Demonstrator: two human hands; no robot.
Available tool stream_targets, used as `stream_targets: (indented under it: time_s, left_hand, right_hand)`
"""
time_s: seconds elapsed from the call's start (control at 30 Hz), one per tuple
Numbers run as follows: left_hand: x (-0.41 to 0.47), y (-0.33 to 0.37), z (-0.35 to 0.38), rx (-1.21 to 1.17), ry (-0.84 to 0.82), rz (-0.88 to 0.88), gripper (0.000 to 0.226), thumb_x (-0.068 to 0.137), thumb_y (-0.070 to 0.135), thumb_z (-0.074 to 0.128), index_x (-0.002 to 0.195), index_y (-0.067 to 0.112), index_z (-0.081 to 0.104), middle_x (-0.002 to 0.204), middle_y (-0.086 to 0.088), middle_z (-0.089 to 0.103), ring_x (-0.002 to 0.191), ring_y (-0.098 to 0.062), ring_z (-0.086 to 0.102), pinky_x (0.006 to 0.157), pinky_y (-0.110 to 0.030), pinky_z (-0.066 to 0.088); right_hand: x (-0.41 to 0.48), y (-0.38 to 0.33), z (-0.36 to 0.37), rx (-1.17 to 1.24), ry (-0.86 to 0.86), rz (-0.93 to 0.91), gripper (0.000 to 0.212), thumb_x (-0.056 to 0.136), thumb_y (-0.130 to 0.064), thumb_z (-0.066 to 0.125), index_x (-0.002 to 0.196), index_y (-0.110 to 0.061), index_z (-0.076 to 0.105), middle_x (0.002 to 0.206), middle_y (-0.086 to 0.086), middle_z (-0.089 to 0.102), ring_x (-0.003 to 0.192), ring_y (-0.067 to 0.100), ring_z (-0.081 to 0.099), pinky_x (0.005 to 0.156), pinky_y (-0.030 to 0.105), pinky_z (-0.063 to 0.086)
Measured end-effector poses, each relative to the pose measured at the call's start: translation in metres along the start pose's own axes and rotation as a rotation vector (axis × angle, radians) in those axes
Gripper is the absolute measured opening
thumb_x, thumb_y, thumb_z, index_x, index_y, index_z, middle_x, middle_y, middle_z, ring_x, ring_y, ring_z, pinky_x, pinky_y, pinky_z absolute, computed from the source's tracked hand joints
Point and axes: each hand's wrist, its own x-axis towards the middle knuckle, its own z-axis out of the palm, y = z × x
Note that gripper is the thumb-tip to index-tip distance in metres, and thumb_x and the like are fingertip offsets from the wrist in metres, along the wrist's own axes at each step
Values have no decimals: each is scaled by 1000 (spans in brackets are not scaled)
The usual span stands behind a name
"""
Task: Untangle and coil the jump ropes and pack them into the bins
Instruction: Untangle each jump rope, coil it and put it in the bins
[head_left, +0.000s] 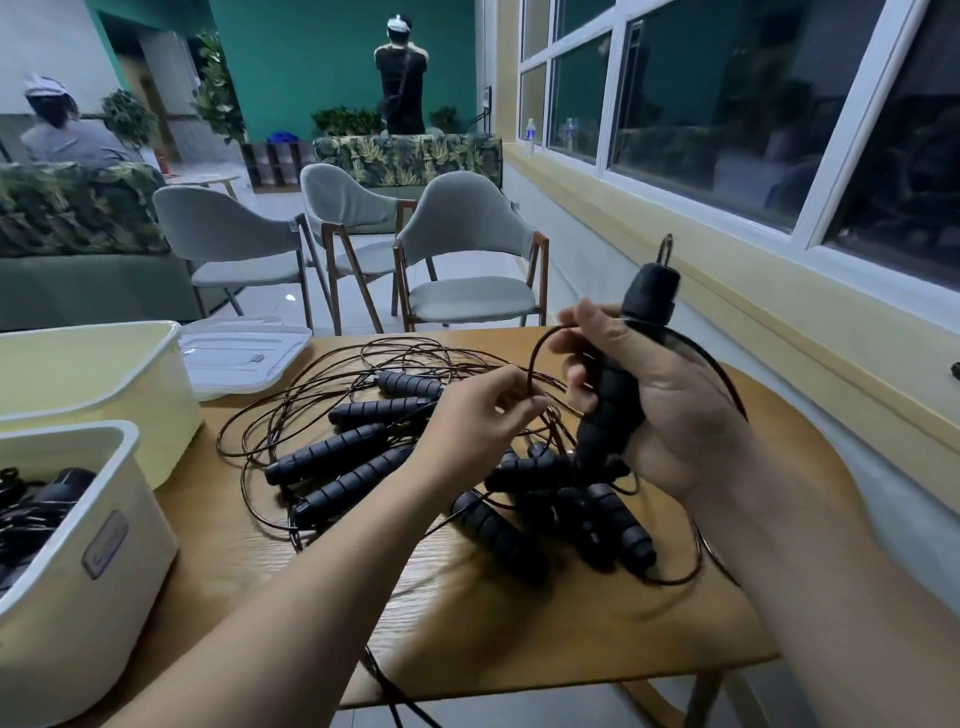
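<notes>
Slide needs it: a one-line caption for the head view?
Right hand grips a black foam jump-rope handle while left hand pinches a thin dark cord above the tangled ropes.

Counter (519, 634): jump ropes (358, 457) tangled at centre. Near bin (67, 623) at 8 o'clock, coiled ropes (31, 499) inside. Far bin (104, 384) behind it at 10; lid (244, 348) just beside it at 11. Chairs (467, 244) beyond the far edge at 12. Right hand (670, 415) grips a handle (649, 293) upright over the tangle at 2; left hand (478, 410) pinches a cord (536, 358) above centre.
</notes>
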Motion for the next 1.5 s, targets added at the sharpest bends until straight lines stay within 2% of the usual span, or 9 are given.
stream_targets:
  time_s: [0.13,0.37,0.57,0.67,0.77,1.0,1.17,1.33,1.5]
  left_hand:
    - [2,9,-9,-34,62,27,8,98,28,76,103,23,80,89,16,78,88,0,72,83,-26,58]
    - [7,44,-20,48,200,261,15,99,26,75,111,23,81,93,8,71,85,-9,67,72,-26,50]
    - [3,52,-13,-334,131,132,17,90,16,84,102,10,73,81,0,75,72,-17,72,65,-30,57]
    - [2,52,-12,-398,119,110,11,90,13,84,95,7,75,84,-5,76,77,-16,69,70,-29,56]
    - [0,49,-17,-451,61,33,10,99,18,74,105,10,74,91,-7,77,82,-15,70,72,-29,56]
    - [-11,23,-32,-117,-171,-59,12,98,13,69,102,24,72,93,13,75,83,-2,68,74,-26,54]
    - [-7,14,-37,-128,-52,-43,7,98,27,75,97,30,69,96,2,73,91,-22,74,78,-44,61]
    - [-2,7,-43,-32,12,9,8,96,30,77,97,30,69,86,5,68,70,-9,61,61,-23,48]
    - [-5,-5,-43,60,-115,-60,11,96,16,76,93,22,68,83,1,72,73,-12,69,65,-21,54]
  right_hand:
    - [6,-1,-20,46,130,-10,29,88,-25,79,112,-11,72,92,7,73,69,13,59,61,23,46]
    - [3,14,-21,-324,121,62,23,91,-6,80,111,-10,70,79,4,71,62,15,61,57,29,44]
    - [6,26,-16,-460,193,50,8,93,-3,76,90,-9,72,66,5,67,55,17,60,53,31,43]
    - [7,27,-13,-410,194,32,10,93,-1,76,91,-10,71,78,10,73,57,18,60,51,28,41]
    - [8,28,-11,-343,210,43,11,92,-6,80,99,-9,72,85,12,76,58,18,61,54,29,42]
    - [9,23,-15,-224,159,-56,5,98,-8,75,99,-4,72,91,17,77,61,21,62,55,25,46]
    - [12,27,-8,-171,174,-72,19,97,-9,75,106,7,71,96,20,78,61,23,63,56,29,45]
    - [10,26,-5,-160,227,-67,5,97,-11,76,95,-7,75,100,19,80,67,23,67,61,29,47]
    - [10,19,-4,-117,259,-73,6,98,-12,75,92,-12,74,97,16,80,73,24,71,61,29,48]
